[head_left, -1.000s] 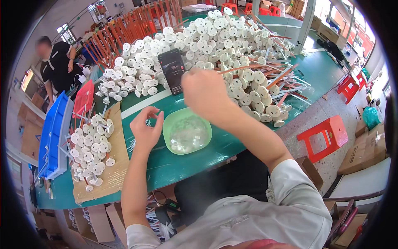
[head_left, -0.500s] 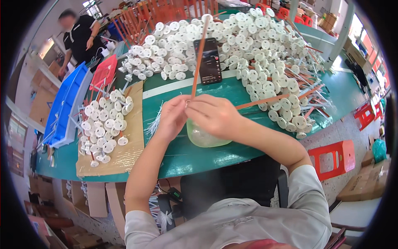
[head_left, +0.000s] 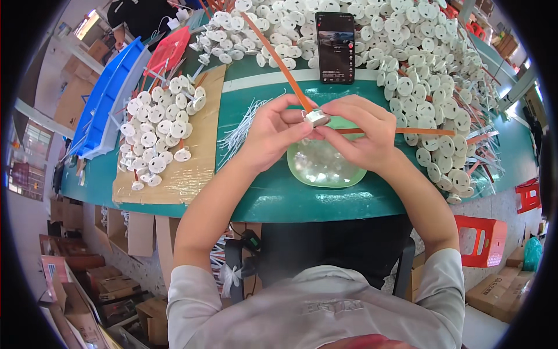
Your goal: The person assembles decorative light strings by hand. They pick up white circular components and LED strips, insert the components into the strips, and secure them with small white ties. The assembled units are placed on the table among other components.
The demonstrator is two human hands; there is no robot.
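Note:
Between my two hands is a small whitish piece (head_left: 317,118) with a shiny side. A flat orange-brown strip (head_left: 279,64) rises from it toward the far left, and another such strip (head_left: 427,131) runs out to the right beneath my right hand. My left hand (head_left: 272,132) grips the piece between thumb and fingers. My right hand (head_left: 366,129) pinches it from the other side; its fingertips partly hide it. Just below the hands stands a light green bowl (head_left: 299,174) with small clear, shiny bits in it. Thin white wires (head_left: 241,132) lie beside my left hand.
A heap of white round discs (head_left: 407,87) on strips covers the table's far and right side, with a phone (head_left: 336,49) before it. More discs (head_left: 154,131) lie on cardboard (head_left: 174,189), beside a blue tray (head_left: 104,110) and a red basket (head_left: 168,51). A red stool (head_left: 494,235) stands right.
The view has shifted closer to the table. My hands have moved apart slightly and turned, showing the whitish piece between them. The upper strip now leans left instead of standing nearly straight.

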